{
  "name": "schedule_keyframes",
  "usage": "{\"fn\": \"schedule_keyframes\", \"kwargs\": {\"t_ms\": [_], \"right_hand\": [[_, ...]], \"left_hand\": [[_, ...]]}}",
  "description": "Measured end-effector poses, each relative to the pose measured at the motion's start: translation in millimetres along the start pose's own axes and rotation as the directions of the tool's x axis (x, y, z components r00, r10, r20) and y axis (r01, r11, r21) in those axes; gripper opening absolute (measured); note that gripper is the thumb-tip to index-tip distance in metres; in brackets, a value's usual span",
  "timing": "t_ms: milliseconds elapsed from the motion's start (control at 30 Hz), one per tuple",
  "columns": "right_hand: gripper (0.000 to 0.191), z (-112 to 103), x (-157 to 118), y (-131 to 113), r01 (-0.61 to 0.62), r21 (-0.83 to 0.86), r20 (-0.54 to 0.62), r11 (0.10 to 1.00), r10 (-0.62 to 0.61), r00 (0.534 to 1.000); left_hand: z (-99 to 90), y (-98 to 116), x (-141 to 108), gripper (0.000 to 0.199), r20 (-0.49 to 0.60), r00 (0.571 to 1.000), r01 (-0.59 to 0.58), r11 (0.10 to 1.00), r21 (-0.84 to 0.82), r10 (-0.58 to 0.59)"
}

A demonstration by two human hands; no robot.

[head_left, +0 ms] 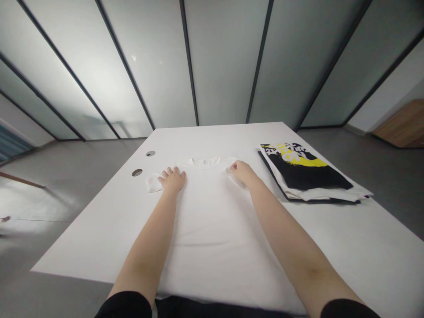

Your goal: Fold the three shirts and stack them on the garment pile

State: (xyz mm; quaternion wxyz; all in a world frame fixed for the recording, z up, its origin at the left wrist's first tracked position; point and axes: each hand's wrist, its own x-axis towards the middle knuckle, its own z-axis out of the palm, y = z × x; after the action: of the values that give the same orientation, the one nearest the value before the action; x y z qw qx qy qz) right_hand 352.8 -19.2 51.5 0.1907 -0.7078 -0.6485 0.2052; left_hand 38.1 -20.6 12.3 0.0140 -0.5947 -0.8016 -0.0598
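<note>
A white T-shirt [205, 212] lies spread on the white table, its collar at the far end and its hem toward me. My left hand [172, 179] rests flat with fingers spread on the shirt's left shoulder, beside the left sleeve [153, 183]. At the right shoulder, my right hand [242, 171] is closed in a pinch on the right sleeve, lifting a bit of its cloth. Part of that sleeve is hidden behind the hand and forearm.
On the right of the table [99, 238] sits a stack of folded shirts [311, 179], black with a yellow and white print on top. Two round holes [137, 172] pierce the tabletop at the left. Frosted glass panels [221, 62] stand beyond the far edge.
</note>
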Motion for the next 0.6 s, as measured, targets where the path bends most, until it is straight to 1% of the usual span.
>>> {"fn": "schedule_keyframes", "kwargs": {"t_ms": [67,133,167,200,267,300,333,367,400,433,467,500,533,567,600], "right_hand": [[0.013,-3.1,2.9,3.4,-0.023,0.198,0.078,0.98,0.008,0.997],[0.018,-3.4,3.9,7.1,-0.093,0.336,0.199,0.937,0.026,0.98],[0.018,-3.2,4.0,9.2,-0.133,0.396,0.231,0.909,0.042,0.972],[0.017,-3.2,4.2,11.4,-0.163,0.446,0.233,0.88,0.061,0.971],[0.015,-4.3,5.9,16.2,-0.181,0.543,0.175,0.82,0.1,0.979],[0.017,-5.3,7.5,18.9,-0.164,0.582,0.109,0.796,0.123,0.986],[0.022,-6.3,9.4,21.6,-0.122,0.595,0.017,0.794,0.139,0.99],[0.028,-6.7,11.4,24.4,-0.063,0.57,-0.089,0.819,0.137,0.986],[0.033,-6.2,13.2,27.1,0.003,0.516,-0.197,0.857,0.115,0.974],[0.038,-4.4,14.5,29.7,0.063,0.426,-0.283,0.902,0.067,0.957],[0.042,-1.3,14.9,31.8,0.105,0.307,-0.316,0.946,-0.002,0.949],[0.046,3.0,14.6,33.5,0.131,0.173,-0.285,0.976,-0.078,0.955],[0.051,8.1,13.5,34.6,0.145,0.043,-0.202,0.988,-0.134,0.97],[0.057,13.4,11.8,34.9,0.147,-0.071,-0.087,0.987,-0.153,0.984],[0.063,18.5,9.9,34.6,0.141,-0.165,0.028,0.976,-0.138,0.99]], "left_hand": [[-0.1,0.0,-0.2,0.063,-0.002,1.0,0.0,1.0,-0.003,0.0],[-0.5,0.2,-0.8,0.062,-0.002,1.0,0.003,1.0,-0.007,-0.003],[-0.7,0.4,-1.2,0.062,-0.004,1.0,0.004,1.0,-0.01,-0.004],[-1.0,0.5,-1.5,0.062,-0.007,1.0,0.005,1.0,-0.012,-0.005],[-1.7,0.8,-2.2,0.062,-0.013,1.0,0.004,1.0,-0.014,-0.005],[-2.0,1.0,-2.4,0.062,-0.013,1.0,0.004,1.0,-0.015,-0.004],[-2.3,1.1,-2.6,0.062,-0.011,1.0,0.004,1.0,-0.016,-0.004],[-2.5,1.3,-2.7,0.062,-0.007,1.0,0.005,1.0,-0.017,-0.005],[-2.7,1.4,-2.8,0.062,-0.003,1.0,0.005,1.0,-0.018,-0.005],[-2.8,1.5,-2.9,0.062,-0.002,1.0,0.005,1.0,-0.019,-0.005],[-2.9,1.5,-2.9,0.062,-0.003,1.0,0.006,1.0,-0.018,-0.006],[-2.9,1.6,-3.0,0.062,-0.003,1.0,0.007,1.0,-0.016,-0.007],[-2.9,1.6,-3.0,0.061,-0.003,1.0,0.009,1.0,-0.013,-0.009],[-2.8,1.5,-3.0,0.062,-0.003,1.0,0.01,1.0,-0.01,-0.01],[-2.8,1.4,-2.9,0.062,-0.003,1.0,0.01,1.0,-0.006,-0.01]]}}
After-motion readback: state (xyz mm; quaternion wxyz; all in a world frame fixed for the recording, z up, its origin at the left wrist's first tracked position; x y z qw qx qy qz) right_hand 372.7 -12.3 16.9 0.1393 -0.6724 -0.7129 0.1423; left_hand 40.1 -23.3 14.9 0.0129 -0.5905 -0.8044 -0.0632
